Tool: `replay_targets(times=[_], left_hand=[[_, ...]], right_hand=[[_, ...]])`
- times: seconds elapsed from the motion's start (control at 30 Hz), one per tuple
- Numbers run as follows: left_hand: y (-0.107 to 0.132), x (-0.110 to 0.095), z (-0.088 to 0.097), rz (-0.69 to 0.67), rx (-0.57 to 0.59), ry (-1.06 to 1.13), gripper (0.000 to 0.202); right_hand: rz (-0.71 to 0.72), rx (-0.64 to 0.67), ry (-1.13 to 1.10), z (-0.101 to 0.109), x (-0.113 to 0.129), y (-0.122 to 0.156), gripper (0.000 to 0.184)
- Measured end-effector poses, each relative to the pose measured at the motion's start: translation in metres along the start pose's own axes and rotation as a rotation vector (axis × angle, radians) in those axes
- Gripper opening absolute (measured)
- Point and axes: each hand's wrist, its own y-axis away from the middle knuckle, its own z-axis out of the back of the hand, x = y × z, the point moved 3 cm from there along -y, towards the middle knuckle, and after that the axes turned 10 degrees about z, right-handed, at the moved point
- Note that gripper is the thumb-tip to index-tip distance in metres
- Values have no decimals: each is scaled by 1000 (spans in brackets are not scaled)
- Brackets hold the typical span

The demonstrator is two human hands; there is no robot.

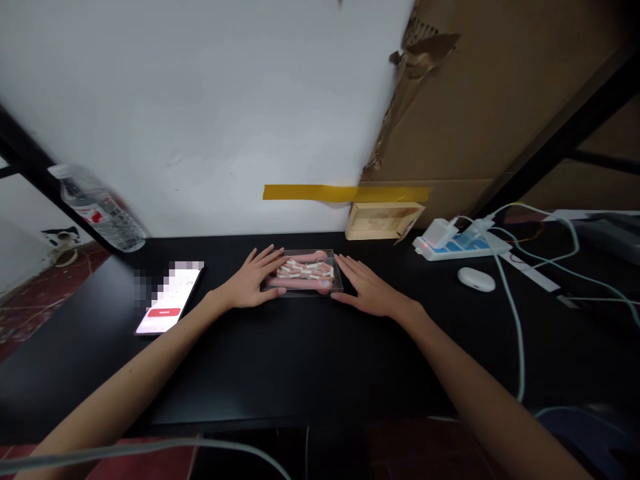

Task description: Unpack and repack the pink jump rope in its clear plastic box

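Note:
A clear plastic box [338, 283] lies flat on the black table [300, 373]. Inside it is what looks like a skipping rope [306, 269], with two pink handles along the long sides and pink and white beads bunched between them. My left hand [254, 277] rests at the box's left end, fingers stretched and their tips over its edge. At the right end is my right hand [367, 288], its fingers straight and close against the side. Neither hand is wrapped around the box.
A lit phone [173, 300] lies to the left, near a leaning water bottle [103, 210]. Behind the box, a small wooden frame [383, 220] stands by the wall under yellow tape [325, 193]. Rightward are a power strip [463, 247], a white earbud case [476, 279] and loose cables [515, 327].

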Motion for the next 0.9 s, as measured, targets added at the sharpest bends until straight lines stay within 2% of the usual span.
replay_targets(times=[0.13,0.3,0.4,0.5,0.63,0.9], left_hand=[[-9,-20,0,25,-18,-106,64],[-24,-46,-12,-3,48,-203,83],[-26,-46,-14,3,74,-254,83],[-22,-41,-12,-1,77,-270,84],[-19,-39,-10,-26,58,-248,84],[-20,-35,-12,-53,24,-170,81]], right_hand=[[6,-5,-5,0,9,-2,101],[62,-72,-43,4,19,-4,94],[49,-112,-2,6,17,-3,88],[13,-94,38,5,11,-1,83],[-21,-29,34,0,5,1,91],[7,-25,14,2,2,1,92]])
